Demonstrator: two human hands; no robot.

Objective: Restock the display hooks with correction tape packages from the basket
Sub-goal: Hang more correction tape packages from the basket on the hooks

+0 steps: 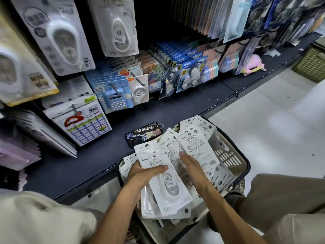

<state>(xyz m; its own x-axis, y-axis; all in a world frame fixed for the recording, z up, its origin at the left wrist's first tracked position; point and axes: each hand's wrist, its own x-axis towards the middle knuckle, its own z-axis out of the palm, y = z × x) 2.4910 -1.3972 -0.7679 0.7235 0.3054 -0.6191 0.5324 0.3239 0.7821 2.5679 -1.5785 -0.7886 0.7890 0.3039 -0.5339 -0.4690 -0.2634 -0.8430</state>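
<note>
Head view: over the basket (233, 156), our left hand (142, 173) grips a stack of correction tape packages (163, 184). Our right hand (190, 166), fingers straight, rests on loose packages (197, 145) inside the basket.

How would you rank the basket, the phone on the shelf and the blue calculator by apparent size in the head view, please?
1. basket, clearly largest.
2. and 3. phone and blue calculator look about alike; the calculator hangs farther back, so I won't rank them.

dark shelf ledge (88, 166), pale glossy tiled floor (274, 124), olive slatted crate (311, 66) at far right, dim shelving recess
</note>
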